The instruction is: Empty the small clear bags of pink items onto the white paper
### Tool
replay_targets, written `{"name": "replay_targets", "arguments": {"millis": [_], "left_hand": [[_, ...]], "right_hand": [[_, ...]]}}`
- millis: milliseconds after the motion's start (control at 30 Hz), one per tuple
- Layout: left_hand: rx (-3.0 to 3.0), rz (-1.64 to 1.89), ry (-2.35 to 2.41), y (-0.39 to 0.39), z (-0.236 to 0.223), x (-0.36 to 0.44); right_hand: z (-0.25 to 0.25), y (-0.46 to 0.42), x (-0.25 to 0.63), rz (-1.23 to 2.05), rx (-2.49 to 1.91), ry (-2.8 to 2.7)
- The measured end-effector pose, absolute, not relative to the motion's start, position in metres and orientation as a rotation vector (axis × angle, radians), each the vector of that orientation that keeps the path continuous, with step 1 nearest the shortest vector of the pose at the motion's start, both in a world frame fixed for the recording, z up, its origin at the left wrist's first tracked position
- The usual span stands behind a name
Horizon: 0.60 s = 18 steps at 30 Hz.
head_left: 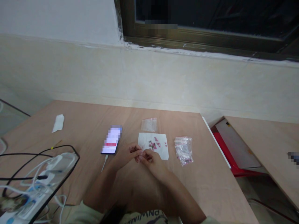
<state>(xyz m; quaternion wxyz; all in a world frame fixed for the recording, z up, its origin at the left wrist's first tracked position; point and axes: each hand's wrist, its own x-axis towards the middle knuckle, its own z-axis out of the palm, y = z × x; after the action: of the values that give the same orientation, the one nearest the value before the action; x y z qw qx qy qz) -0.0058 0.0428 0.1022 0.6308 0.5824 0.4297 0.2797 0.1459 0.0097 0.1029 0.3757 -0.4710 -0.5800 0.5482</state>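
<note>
My left hand [129, 153] and my right hand [150, 158] meet over the near left edge of a white paper sheet [163, 154]. Both are closed in a fingertip pinch, thumbs and forefingers almost touching. Whatever is between them is too small to make out. Small pink and dark pieces [153, 144] lie scattered on the sheet, just beyond my right hand. Behind the sheet lies a flat clear zip bag [149, 125]. To its right sits a fuller, crinkled clear zip bag [183, 150], with some pinkish bits near its bottom.
A lit phone [112, 139] on a white charging cable [105, 163] lies left of my hands. A power strip [54, 169] with tangled cords fills the near left corner. A white paper scrap [58, 123] lies far left. Beyond the tabletop's right edge is a red item [224, 155].
</note>
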Motion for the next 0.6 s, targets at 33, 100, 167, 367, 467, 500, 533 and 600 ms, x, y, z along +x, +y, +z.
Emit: {"name": "replay_targets", "arguments": {"millis": [33, 100, 167, 367, 467, 500, 533, 600], "left_hand": [[1.341, 0.626, 0.962, 0.041, 0.100, -0.006], [1.355, 0.612, 0.931, 0.038, 0.097, -0.007], [1.368, 0.625, 0.942, 0.035, 0.094, -0.006], [1.530, 0.724, 1.118, 0.032, 0.096, -0.006], [1.581, 0.744, 1.146, 0.034, 0.099, -0.005], [1.584, 0.737, 1.140, 0.035, 0.100, -0.004], [1.578, 0.728, 1.129, 0.036, 0.101, -0.003], [1.552, 0.718, 1.097, 0.038, 0.101, 0.000]], "right_hand": [[0.103, 0.009, 0.146, 1.420, -1.186, -1.468], [0.101, 0.006, 0.147, 1.436, -1.198, -1.439], [0.097, 0.004, 0.147, 1.422, -1.278, -1.414], [0.085, 0.003, 0.156, 1.103, -1.598, -1.336], [0.090, 0.005, 0.159, 1.264, -1.417, -1.383], [0.092, 0.006, 0.158, 1.345, -1.338, -1.394], [0.094, 0.006, 0.157, 1.413, -1.277, -1.396], [0.098, 0.008, 0.154, 1.502, -1.214, -1.384]]}}
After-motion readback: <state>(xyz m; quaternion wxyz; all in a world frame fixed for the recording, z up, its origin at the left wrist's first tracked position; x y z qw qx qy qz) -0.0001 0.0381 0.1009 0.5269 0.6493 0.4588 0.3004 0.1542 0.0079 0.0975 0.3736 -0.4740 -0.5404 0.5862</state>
